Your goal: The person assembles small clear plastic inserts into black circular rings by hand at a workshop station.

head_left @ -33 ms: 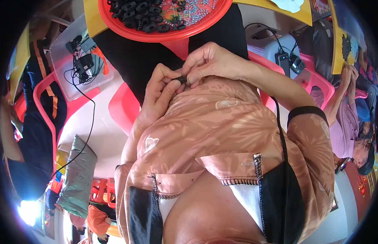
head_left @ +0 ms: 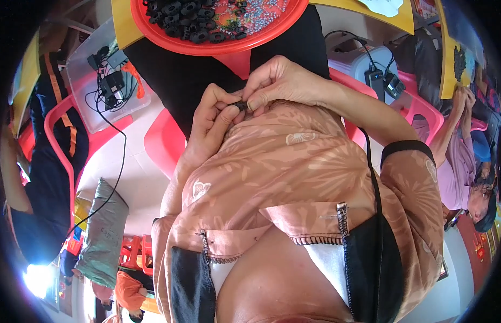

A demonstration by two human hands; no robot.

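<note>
Over my lap both hands meet at a small black plastic piece [head_left: 241, 106], which looks like part of a claw hair clip. My left hand [head_left: 211, 116] pinches it between thumb and fingertips. From the other side, my right hand [head_left: 272, 89] has its thumb and forefinger closed on the same piece. Fingers cover most of its shape. Beyond my knees, a round red tray [head_left: 223, 49] holds a heap of black claw hair clips [head_left: 188, 21] on its left. Small shiny metal springs [head_left: 264, 16] lie on its right side.
The tray rests at the edge of a yellow table [head_left: 124, 27]. To the left, a clear plastic bin [head_left: 81, 81] holds adapters and cables; a grey-green sack [head_left: 102, 234] lies behind it. A black cord [head_left: 124, 156] crosses there. People sit on both sides, one in pink [head_left: 458, 172] at right.
</note>
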